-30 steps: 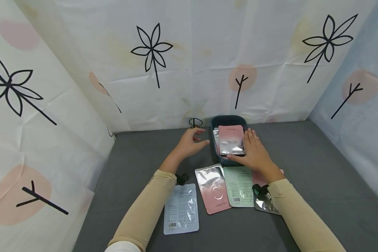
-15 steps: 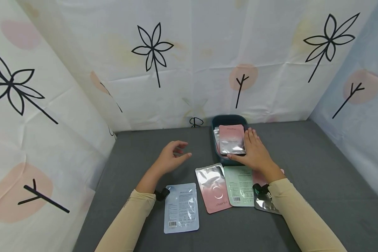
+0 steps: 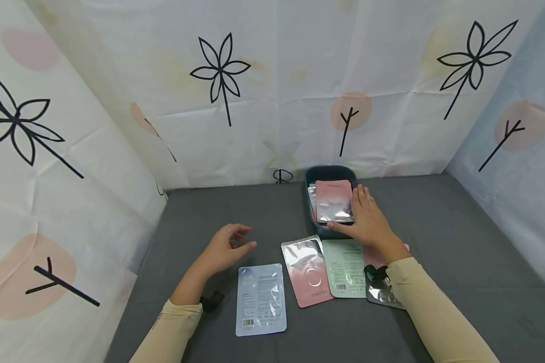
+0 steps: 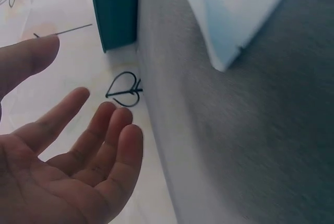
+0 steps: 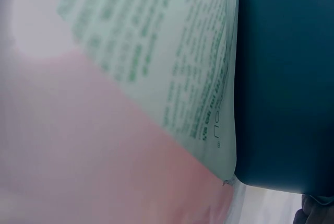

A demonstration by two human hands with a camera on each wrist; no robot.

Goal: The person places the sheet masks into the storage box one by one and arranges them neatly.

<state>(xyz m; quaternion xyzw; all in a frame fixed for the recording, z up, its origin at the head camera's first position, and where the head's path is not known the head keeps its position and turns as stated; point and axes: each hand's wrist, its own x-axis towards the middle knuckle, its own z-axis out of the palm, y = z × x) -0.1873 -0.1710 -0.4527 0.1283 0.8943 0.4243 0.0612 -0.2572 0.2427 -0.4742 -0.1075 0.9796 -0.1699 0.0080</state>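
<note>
My left hand is in the air above the left part of the table, fingers loosely bent and nothing in them; the left wrist view shows its bare palm. Below and right of it lies a light blue mask sachet. My right hand rests with straight fingers along the right side of a dark teal bin, thumb over its near rim. Inside the bin, a pink and silver sachet lies on top of others. The right wrist view shows the bin's outer wall but only a bit of the hand.
In front of the bin lie a pink and silver sachet, a green sachet and another pink and silver sachet, partly under my right forearm. A patterned cloth walls in the back and sides of the grey table.
My left hand has moved away from the bin, leftward and toward me, with nothing in it. The right hand has stayed at the bin, and the sachets lie as before.
</note>
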